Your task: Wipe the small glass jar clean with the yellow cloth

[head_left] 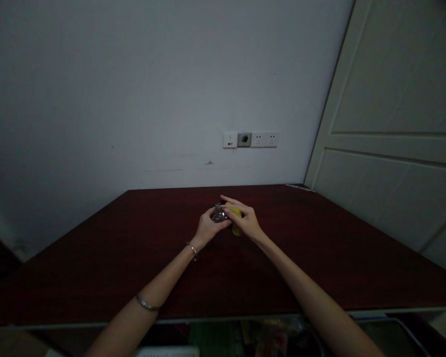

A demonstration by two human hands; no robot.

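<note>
Over the middle of the dark red table (163, 258), my two hands meet around a small clear bottle (218, 216) with a narrow neck. My left hand (207, 228) is closed round the bottle's left side and underside. In my right hand (249, 221) is a soft-looking yellow piece (237, 230), perhaps a cloth or sponge; its exact kind is too small to tell. The right fingers reach over to the bottle's right side, beside or against it. Part of the bottle and much of the yellow piece are hidden behind my fingers.
A white wall with a row of sockets and switches (250, 140) rises behind the table. On the right stands a pale panelled door (394, 124). Below the table's front edge lie several blurred items, among them a green one (215, 339). A thin strip (299, 188) lies at the far right corner.
</note>
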